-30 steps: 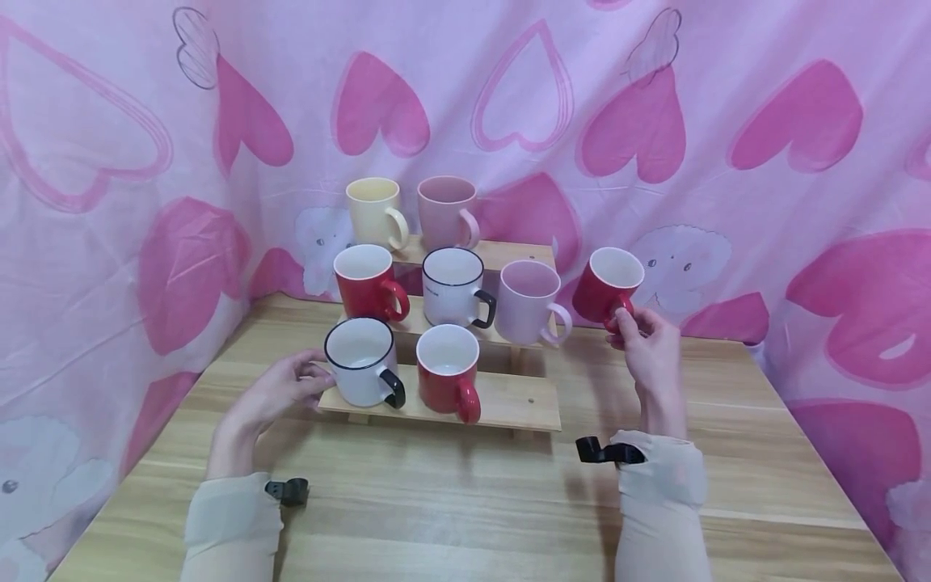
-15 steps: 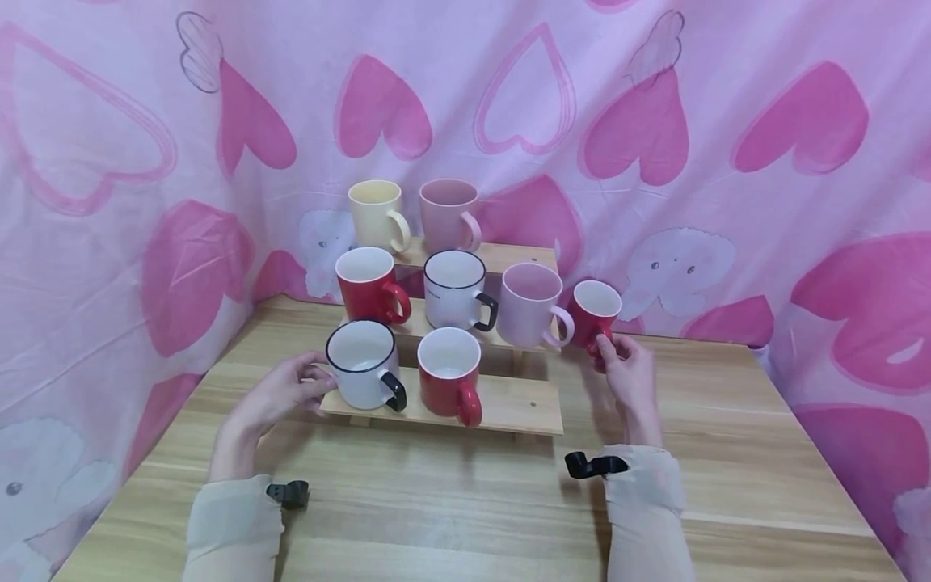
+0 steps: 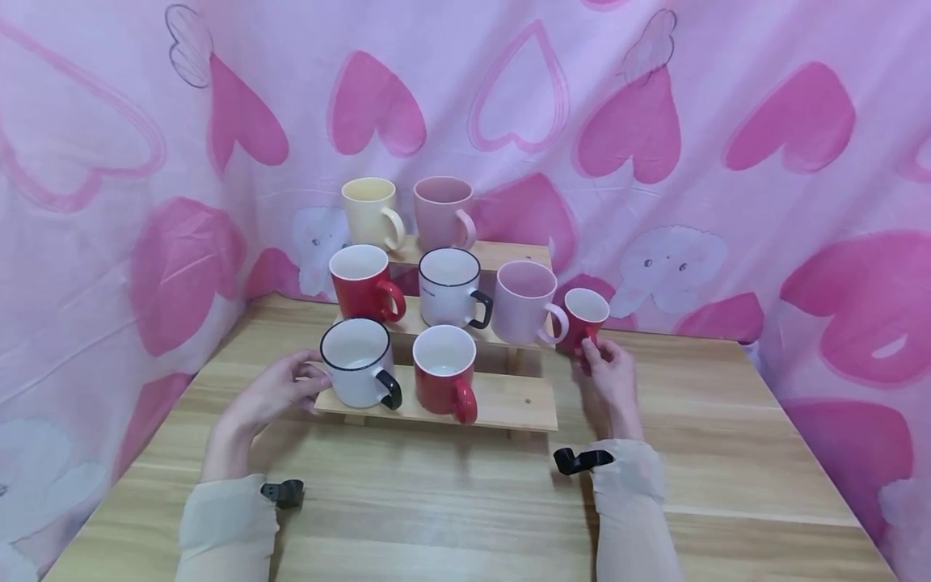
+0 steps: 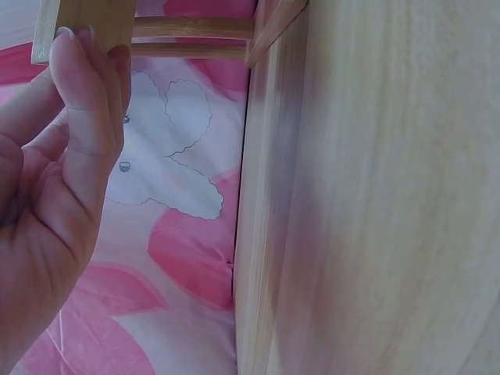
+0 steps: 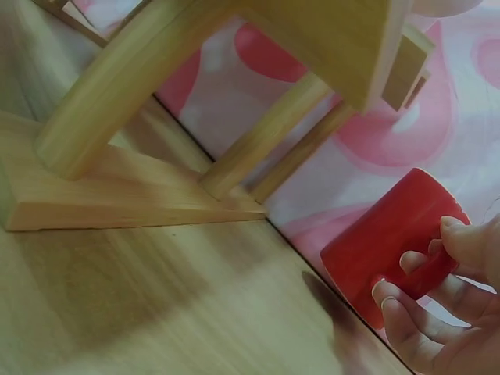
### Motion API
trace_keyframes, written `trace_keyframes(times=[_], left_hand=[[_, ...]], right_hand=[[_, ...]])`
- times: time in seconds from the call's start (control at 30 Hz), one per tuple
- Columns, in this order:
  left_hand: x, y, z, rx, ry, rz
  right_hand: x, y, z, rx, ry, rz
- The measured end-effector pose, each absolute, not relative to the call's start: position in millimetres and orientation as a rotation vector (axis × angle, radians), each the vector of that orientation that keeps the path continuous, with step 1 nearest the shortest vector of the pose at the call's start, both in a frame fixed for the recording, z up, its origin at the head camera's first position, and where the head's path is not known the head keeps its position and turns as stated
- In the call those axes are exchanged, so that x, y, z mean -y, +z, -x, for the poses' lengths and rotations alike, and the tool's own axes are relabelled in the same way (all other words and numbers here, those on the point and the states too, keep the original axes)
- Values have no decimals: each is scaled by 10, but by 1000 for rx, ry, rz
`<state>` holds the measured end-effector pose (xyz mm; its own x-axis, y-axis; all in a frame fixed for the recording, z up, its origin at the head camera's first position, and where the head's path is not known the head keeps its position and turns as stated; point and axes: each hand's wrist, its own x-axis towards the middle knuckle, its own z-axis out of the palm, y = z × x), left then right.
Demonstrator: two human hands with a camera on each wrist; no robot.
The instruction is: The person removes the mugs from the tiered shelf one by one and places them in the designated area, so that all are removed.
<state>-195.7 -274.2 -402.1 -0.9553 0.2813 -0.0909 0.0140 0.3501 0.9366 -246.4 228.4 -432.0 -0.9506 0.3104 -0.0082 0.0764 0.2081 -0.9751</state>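
Note:
In the head view, a three-tier wooden stand (image 3: 502,401) bears several mugs. My left hand (image 3: 284,386) grips the left end of its lowest shelf, beside a white mug (image 3: 356,376) with black rim and handle. In the left wrist view the fingertips (image 4: 72,47) press on the shelf board. My right hand (image 3: 613,373) pinches the handle of a red mug (image 5: 391,234), white inside. That mug is right of the stand, partly behind the pink mug (image 3: 520,315) in the head view. From the right wrist it appears slightly above the table.
Beside the white mug stands another red mug (image 3: 440,386). The middle shelf holds a red mug (image 3: 356,295), a black-rimmed white mug (image 3: 444,299) and the pink one. On top are a cream mug (image 3: 367,214) and a dusty-pink mug (image 3: 440,214). A heart-patterned curtain (image 3: 524,73) hangs behind the table.
My right hand has carried the red mug left and down, from beside the stand at shelf height to close by the middle shelf's right end. The left hand stays on the stand.

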Motion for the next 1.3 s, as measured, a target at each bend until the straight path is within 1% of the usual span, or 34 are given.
trace_keyframes(times=[0.17,0.37,0.67,0.83,1.07,1.3], left_hand=[[2753,-4018,1947,-2379,1645,-255],[2738,-4010,1950,-2379,1643,-253],[2734,-4010,1945,-2388,1636,-251],[2740,-4000,1948,-2386,1634,-249],[2745,-3997,1950,-2379,1641,-257],[2748,-4001,1940,-2373,1641,-259]], right_hand=[[-2238,-4371,2502,2280,1869,360],[-2157,-4387,2500,2230,2010,440],[-2103,-4352,2480,2234,2006,479],[-2107,-4355,2478,2151,2104,507],[-2159,-4352,2443,2162,2152,468],[-2216,-4343,2395,2348,1970,350]])
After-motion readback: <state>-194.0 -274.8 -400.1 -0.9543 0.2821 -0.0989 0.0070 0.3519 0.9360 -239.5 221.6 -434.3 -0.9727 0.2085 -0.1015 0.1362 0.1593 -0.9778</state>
